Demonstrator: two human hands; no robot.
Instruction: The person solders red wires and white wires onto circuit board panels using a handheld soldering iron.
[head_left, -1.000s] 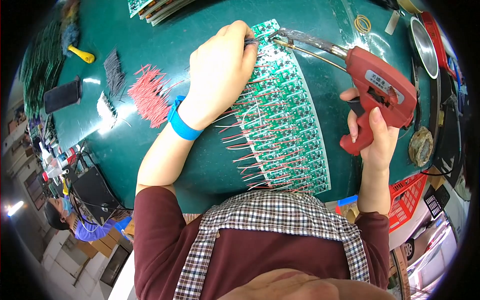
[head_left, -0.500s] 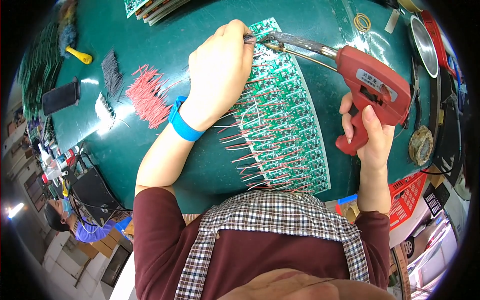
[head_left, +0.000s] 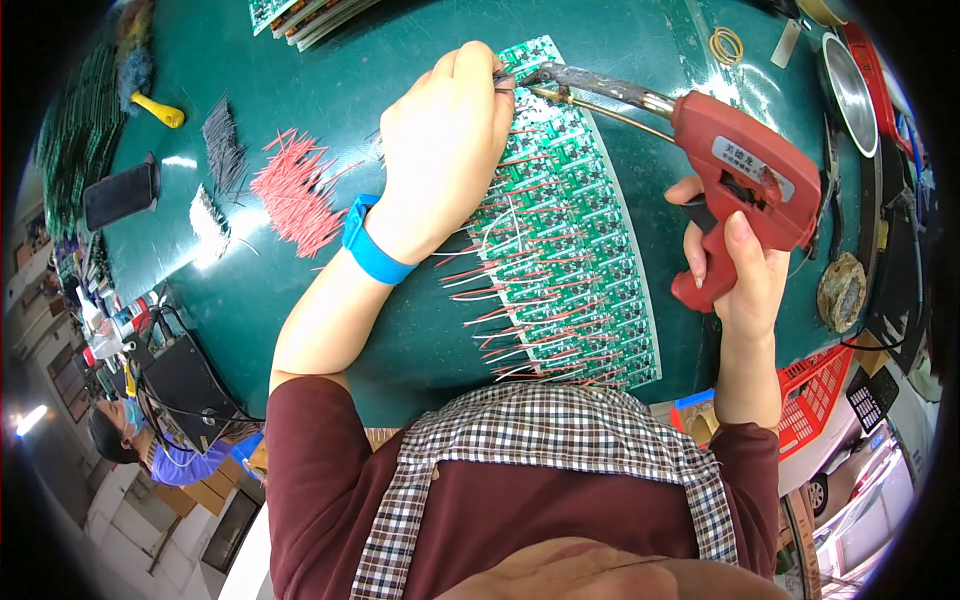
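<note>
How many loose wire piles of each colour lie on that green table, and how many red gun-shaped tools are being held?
Red pile: 1
Dark pile: 1
White pile: 1
Red gun-shaped tool: 1
Total: 4

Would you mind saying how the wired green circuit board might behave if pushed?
The wired green circuit board would probably slide rather than tip, since it lies flat. It is likely light, looking thin. Red and white wires may snag, sticking past its left edge.
</note>
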